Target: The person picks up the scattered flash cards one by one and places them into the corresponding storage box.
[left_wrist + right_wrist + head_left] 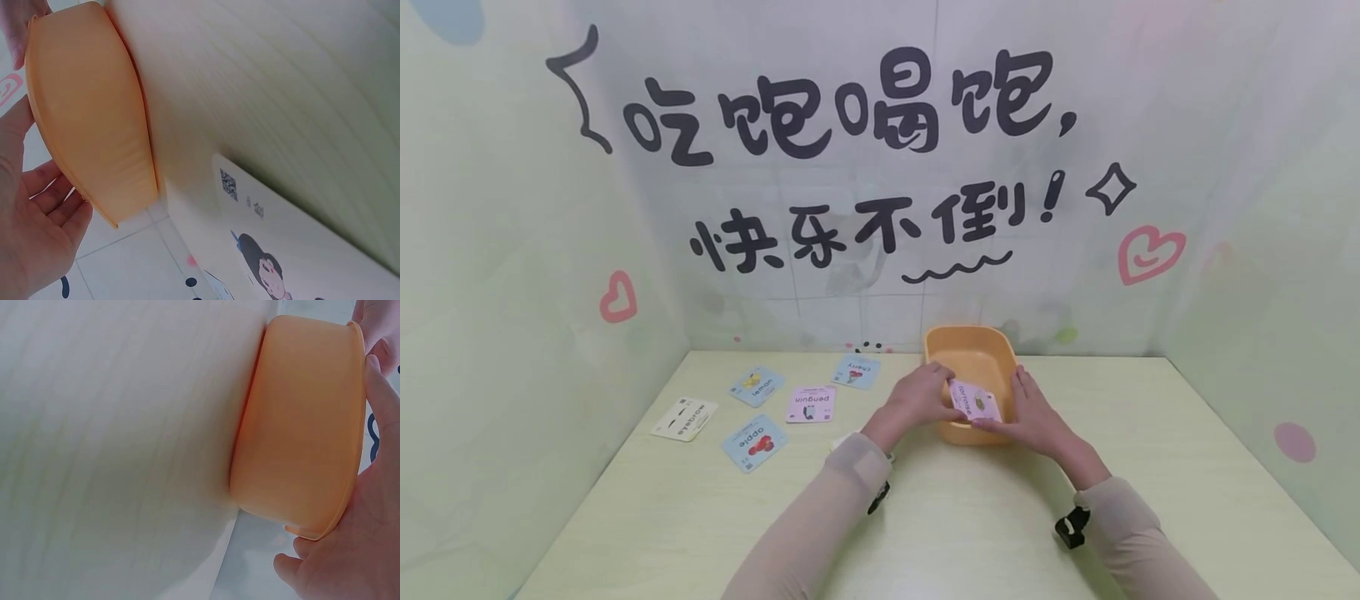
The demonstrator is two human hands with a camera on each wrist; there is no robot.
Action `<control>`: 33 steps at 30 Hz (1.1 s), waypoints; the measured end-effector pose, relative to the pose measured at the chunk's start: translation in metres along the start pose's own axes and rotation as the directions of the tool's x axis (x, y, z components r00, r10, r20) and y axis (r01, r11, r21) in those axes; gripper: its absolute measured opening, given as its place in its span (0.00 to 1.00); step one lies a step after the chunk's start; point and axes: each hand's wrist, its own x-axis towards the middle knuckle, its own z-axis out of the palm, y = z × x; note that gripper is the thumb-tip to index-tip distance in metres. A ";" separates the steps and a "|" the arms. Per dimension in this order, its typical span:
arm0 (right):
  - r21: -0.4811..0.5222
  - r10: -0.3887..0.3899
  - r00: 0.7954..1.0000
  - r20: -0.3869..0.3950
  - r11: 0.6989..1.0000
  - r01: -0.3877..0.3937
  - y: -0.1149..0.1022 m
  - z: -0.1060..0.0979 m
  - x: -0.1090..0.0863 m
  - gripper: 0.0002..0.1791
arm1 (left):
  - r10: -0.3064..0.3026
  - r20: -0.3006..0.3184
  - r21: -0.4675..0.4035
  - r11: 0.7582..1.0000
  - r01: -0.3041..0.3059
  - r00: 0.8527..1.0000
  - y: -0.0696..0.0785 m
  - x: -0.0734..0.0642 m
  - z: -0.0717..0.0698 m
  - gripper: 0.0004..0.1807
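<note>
An orange plastic bin [973, 435] stands on the table near the back wall. My left hand [917, 398] grips its left rim, fingers curled over the edge in the left wrist view. On the opposite side my right hand [1037, 417] holds the right rim, its thumb along the near rim. Inside the bin a pink tortoise card [976, 402] leans at the near end, its lower edge close to both thumbs. A white card [269, 250] with a drawn face lies beside my left wrist, mostly hidden by the sleeve in the head view.
Left on the table are a penguin card [811, 404], a cherry card [856, 372], a lemon card [757, 386], an apple card [756, 443] and an eyebrow card [685, 418]. A printed curtain wall [880, 317] rises behind the bin, with side walls left and right.
</note>
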 end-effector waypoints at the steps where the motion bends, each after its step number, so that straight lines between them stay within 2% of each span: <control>1: -0.003 0.000 1.000 0.002 1.000 0.000 0.000 0.000 0.000 0.71 | -0.002 0.000 0.003 1.000 0.002 1.000 0.000 0.000 0.000 0.41; 16: -0.002 0.004 1.000 0.003 1.000 -0.004 -0.002 -0.002 -0.001 0.71 | -0.014 -0.004 0.008 1.000 0.014 1.000 0.002 -0.001 -0.001 0.41; 28: -0.011 0.014 1.000 0.008 1.000 -0.014 -0.001 -0.002 0.000 0.71 | -0.045 0.008 -0.027 0.999 0.045 0.999 0.003 0.000 0.000 0.41; 33: -0.004 0.018 1.000 0.006 1.000 -0.018 0.000 -0.001 0.000 0.71 | -0.045 0.002 0.003 0.999 0.045 0.999 0.003 -0.001 -0.001 0.42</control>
